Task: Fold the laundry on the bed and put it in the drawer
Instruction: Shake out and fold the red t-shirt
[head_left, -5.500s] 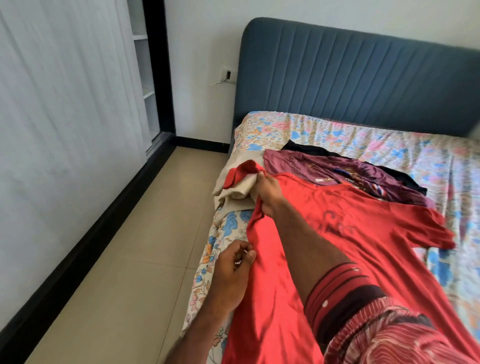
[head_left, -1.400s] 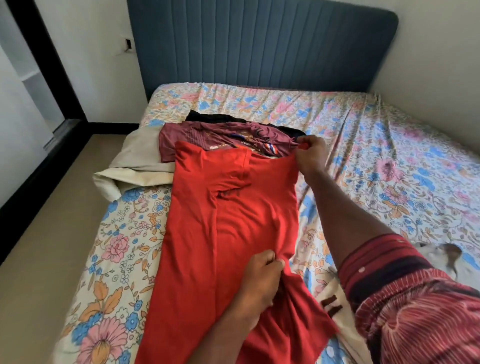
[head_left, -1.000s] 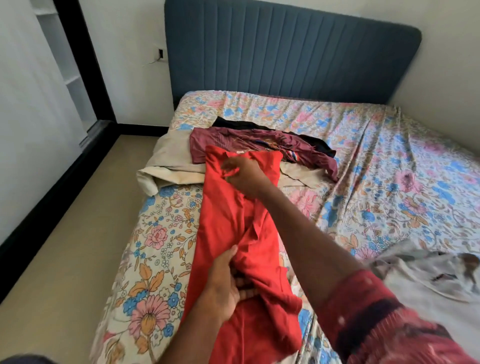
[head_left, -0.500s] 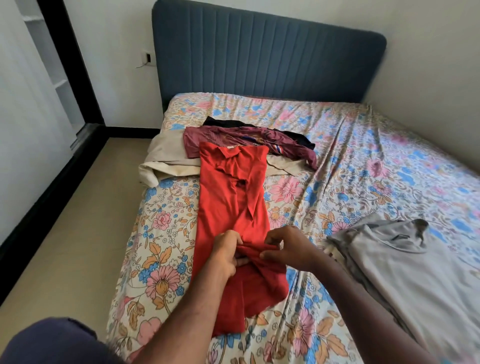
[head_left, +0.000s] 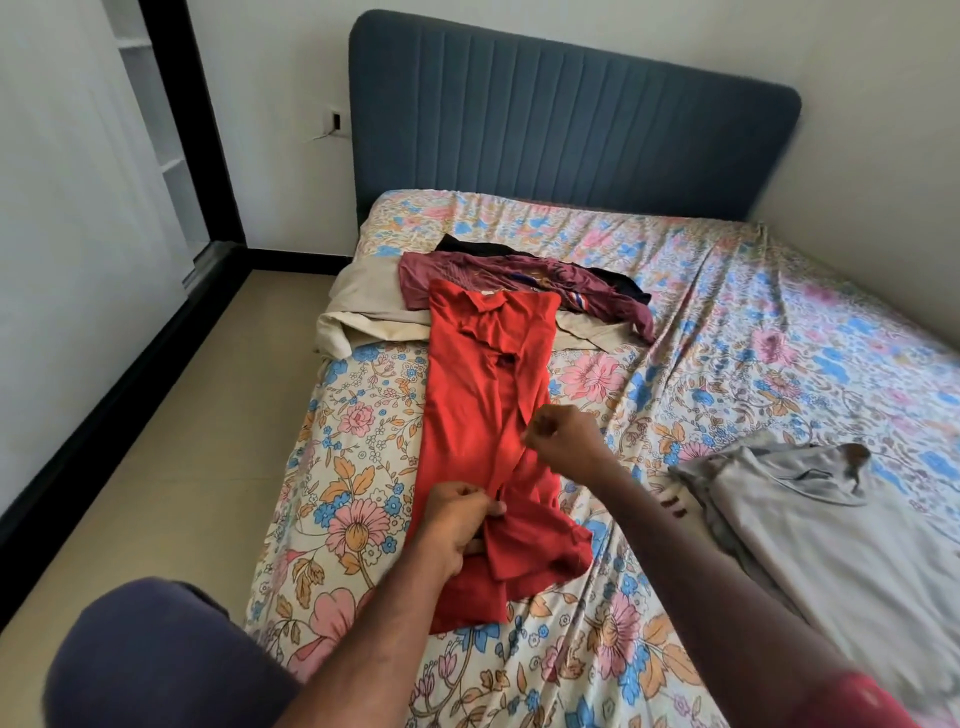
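Two hands work on a long red cotton shirt (head_left: 483, 415) lying on the flowery bed sheet (head_left: 727, 338).

The left hand (head_left: 457, 525) pinches the shirt's middle fold. The right hand (head_left: 563, 436) is curled tight just above it; I cannot tell if it holds cloth.

Red shirt (head_left: 483, 415) mid-frame on floral pink-blue-orange sheet (head_left: 727, 322); maroon garment (head_left: 467, 270), beige cloth (head_left: 363, 306) above it; grey shirt (head_left: 831, 545) right; dark blue ribbed headboard (head_left: 571, 114) top.

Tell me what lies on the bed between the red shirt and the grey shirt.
Only bare floral bedsheet between the red shirt and the grey shirt, crossed above by the right hand and forearm, in the head view.
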